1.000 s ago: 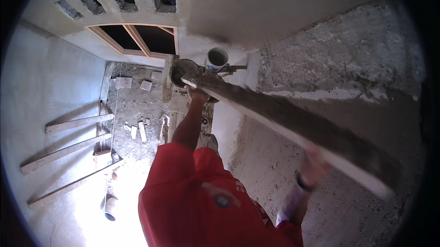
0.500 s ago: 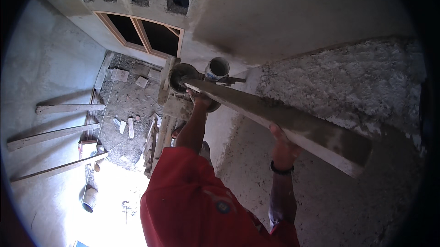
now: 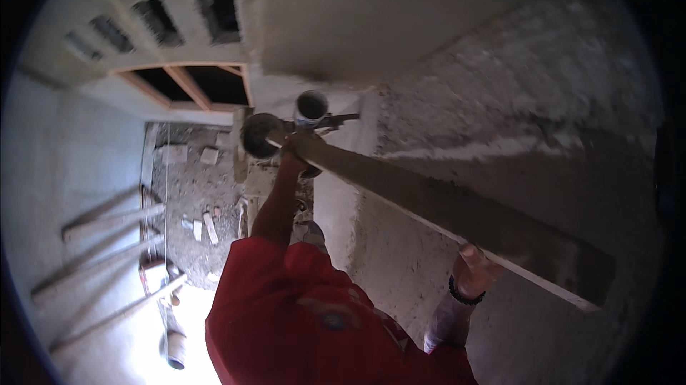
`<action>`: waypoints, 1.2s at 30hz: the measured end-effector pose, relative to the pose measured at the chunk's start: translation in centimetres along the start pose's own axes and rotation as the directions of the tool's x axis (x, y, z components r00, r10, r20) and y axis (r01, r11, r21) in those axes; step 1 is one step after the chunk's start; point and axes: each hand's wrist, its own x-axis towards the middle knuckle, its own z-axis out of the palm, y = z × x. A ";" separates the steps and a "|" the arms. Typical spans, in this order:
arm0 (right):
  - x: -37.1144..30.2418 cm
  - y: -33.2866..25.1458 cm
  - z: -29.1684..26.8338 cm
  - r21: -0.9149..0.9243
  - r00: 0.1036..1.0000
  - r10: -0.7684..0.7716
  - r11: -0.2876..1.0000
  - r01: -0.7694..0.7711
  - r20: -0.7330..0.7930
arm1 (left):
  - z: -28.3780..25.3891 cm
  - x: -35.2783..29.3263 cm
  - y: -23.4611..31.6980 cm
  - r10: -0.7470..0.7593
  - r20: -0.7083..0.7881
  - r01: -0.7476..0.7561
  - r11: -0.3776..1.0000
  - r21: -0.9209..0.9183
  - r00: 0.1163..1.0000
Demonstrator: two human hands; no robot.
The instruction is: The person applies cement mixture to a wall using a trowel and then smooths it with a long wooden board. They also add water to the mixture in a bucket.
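Note:
A long, straight wooden plank point(image 3: 443, 203) slants from the middle of the view to the lower right, its broad face coated with grey mortar. My left hand point(image 3: 291, 148) is closed around its far, narrow-looking end, beside a round mortar pan point(image 3: 260, 135). Near the other end, my right hand point(image 3: 474, 271), with a dark bracelet at the wrist, holds the plank's lower edge; some of its fingers are hidden behind the wood. Just beyond my left hand stands a bucket point(image 3: 311, 105).
A wall with rough, partly plastered patches point(image 3: 514, 85) rises on the right. Behind are a wooden window frame point(image 3: 187, 86) and several dark openings. Boards point(image 3: 107, 263) lean at the left, a string point(image 3: 167, 192) hangs down, and rubble point(image 3: 204, 224) litters the ground below.
The view has shifted, with the window and bucket now further left. The plank's near end and my right hand sit lower and further right. Both hands stay on the plank.

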 end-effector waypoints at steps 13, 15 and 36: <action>-9.2 -5.2 -14.4 0.178 0.896 0.082 0.984 -0.003 -0.437 | 7.5 -1.0 -8.9 0.035 -0.322 0.094 0.922 0.376 0.946; -11.5 -5.8 -16.1 0.115 0.813 0.052 0.993 0.019 -0.579 | 8.4 -1.7 -10.9 -0.002 -0.289 0.136 0.885 0.446 0.957; -40.1 -10.3 -32.9 -0.218 -0.059 -0.258 0.901 -0.376 -0.964 | 35.5 -22.3 -48.3 -0.517 0.161 0.150 0.508 0.848 0.841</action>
